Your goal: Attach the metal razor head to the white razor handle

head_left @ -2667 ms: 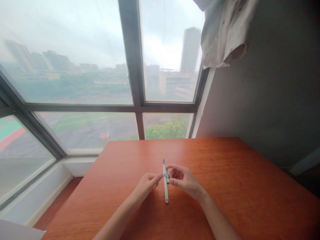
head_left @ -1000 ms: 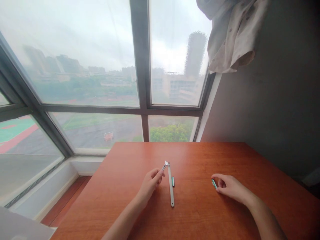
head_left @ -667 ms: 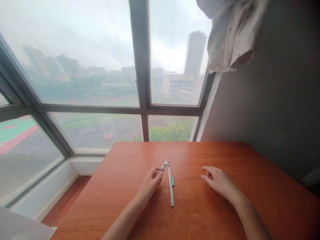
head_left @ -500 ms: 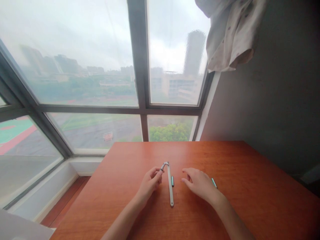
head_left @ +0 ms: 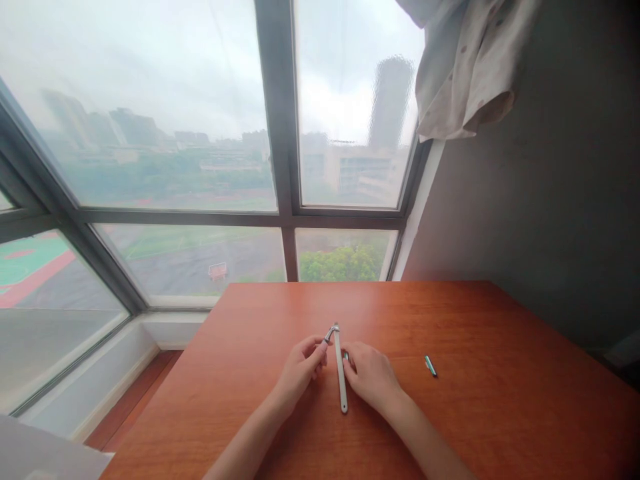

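While the left hand [head_left: 303, 367] pinches the silver razor-like tool [head_left: 331, 333] between thumb and fingers, head angled away from it, the right hand [head_left: 373, 373] has come back inward from its earlier spot well out to the side. Its thumb and index finger now sit around the teal-edged strip [head_left: 347, 356], partly hidden; cannot tell whether they grip it. The loose teal strip [head_left: 431, 366], held by the right hand a second ago, now lies on the desk [head_left: 250, 320], out beyond that hand's outer side. Pale bar [head_left: 341, 373] unmoved, lengthwise between the hands, just beside the right thumb. Judgement: first strip parked, attention passed to the second; tool unchanged in left grasp.
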`<state>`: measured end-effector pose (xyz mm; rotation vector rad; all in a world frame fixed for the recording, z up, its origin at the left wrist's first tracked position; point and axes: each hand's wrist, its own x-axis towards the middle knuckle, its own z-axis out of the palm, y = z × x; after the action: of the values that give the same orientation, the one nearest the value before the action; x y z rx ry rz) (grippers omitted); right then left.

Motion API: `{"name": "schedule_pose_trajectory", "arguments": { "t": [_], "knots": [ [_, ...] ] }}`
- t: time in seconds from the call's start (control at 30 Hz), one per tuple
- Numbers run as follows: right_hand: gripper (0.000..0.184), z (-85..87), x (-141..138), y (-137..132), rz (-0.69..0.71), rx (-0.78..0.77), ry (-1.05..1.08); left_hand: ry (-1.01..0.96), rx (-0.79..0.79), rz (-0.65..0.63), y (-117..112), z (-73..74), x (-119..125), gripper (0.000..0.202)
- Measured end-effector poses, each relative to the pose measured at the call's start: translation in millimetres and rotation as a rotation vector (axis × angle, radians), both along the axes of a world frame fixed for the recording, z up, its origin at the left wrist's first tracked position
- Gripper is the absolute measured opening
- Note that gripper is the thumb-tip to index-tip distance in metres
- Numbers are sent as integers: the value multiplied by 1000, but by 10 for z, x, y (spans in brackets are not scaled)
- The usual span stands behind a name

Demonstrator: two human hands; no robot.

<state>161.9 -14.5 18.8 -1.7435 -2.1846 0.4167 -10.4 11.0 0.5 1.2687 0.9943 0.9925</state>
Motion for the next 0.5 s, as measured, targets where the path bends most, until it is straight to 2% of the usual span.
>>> {"name": "schedule_pose_trajectory", "arguments": {
  "t": [0.37, 0.5],
  "knots": [
    [27, 5, 64, 0, 53, 20, 51, -4, -24, 22, -27, 64, 12, 43],
    [23, 35, 38, 14, 4, 69, 43, -3, -25, 30, -25, 46, 14, 43]
  ]
}}
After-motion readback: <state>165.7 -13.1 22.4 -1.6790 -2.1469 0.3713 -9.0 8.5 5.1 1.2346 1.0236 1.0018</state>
